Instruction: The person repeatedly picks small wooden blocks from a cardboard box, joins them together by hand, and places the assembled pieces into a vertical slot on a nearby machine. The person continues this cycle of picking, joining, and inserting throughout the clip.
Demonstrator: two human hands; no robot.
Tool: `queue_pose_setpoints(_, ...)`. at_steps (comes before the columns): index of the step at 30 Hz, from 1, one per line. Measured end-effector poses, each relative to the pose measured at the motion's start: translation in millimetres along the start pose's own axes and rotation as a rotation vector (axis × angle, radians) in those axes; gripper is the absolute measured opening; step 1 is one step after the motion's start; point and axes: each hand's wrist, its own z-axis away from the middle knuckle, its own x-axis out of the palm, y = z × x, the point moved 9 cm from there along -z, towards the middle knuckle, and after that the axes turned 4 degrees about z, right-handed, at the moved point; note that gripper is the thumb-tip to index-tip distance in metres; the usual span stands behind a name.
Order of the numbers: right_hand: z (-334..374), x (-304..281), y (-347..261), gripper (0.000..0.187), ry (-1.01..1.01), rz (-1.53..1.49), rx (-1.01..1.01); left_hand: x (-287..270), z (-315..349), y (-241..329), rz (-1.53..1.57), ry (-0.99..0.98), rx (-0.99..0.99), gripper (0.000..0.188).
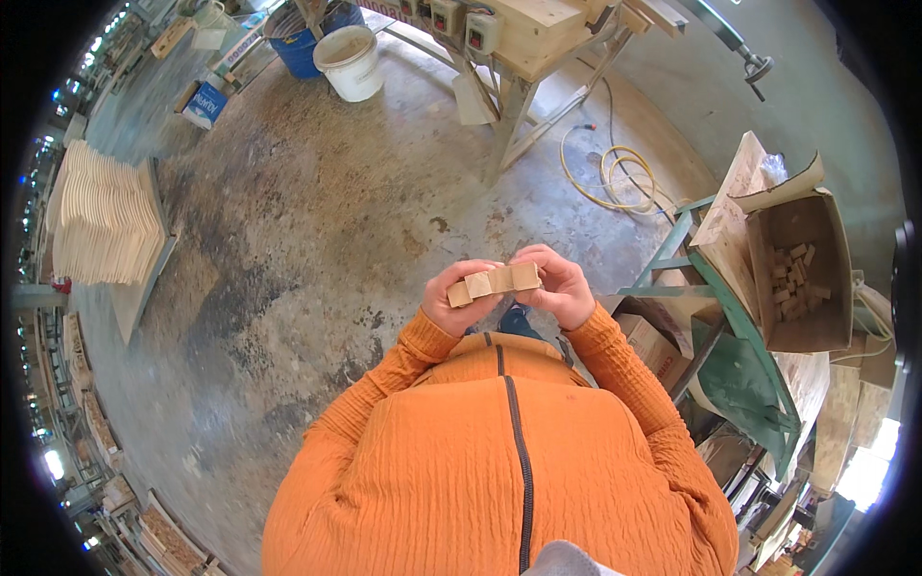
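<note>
A: What is closest?

B: The wearer's orange top [442, 451], with a dark zip [519, 451] down the front. Just beyond it, both hands are raised in front of the waist.

A: What are they holding?

B: A short, stepped row of small pale wooden blocks [502, 279]. The left hand [448, 296] has its grip pinching the left end; the right hand [567, 291] pinches the right end between thumb and fingers. The row is held up above the stained concrete floor [365, 230].

A: And around them?

B: To the right, a green-framed worktop [725, 223] bears an open cardboard box [816, 216] with loose wood pieces [795, 278] inside. Ahead, a yellow hose [629, 154] lies coiled on the floor.

A: Farther off?

B: At the left, a tall stack of curved wooden sheets [106, 216]. Toward the top, a white bucket [355, 77] stands just beside a blue drum [291, 48].
</note>
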Motion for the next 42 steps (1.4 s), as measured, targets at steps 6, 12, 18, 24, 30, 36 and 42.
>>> queue_pose_setpoints(6,-2,7,-32,0.034,-0.008,0.571,-0.191,0,-1,11,-0.136,-0.103,0.081,0.034)
queue_pose_setpoints(12,-1,6,-18,0.035,-0.097,0.442,-0.112,5,0,23,-0.292,-0.149,0.212,0.034)
queue_pose_setpoints(18,-1,7,0,0.035,-0.097,0.304,-0.018,2,2,21,-0.384,-0.137,0.268,0.036)
queue_pose_setpoints(24,-2,7,7,0.034,-0.122,0.254,0.025,-1,3,16,-0.361,-0.119,0.240,0.036)
queue_pose_setpoints(30,-3,6,8,0.033,-0.129,0.267,0.051,-1,4,9,-0.358,-0.095,0.156,0.035)
queue_pose_setpoints(36,-4,3,6,0.033,-0.124,0.254,0.066,-2,4,4,-0.327,-0.066,0.135,0.033)
queue_pose_setpoints(42,-4,-10,9,0.036,-0.101,0.282,0.082,2,-4,-15,-0.215,-0.046,0.043,0.032)
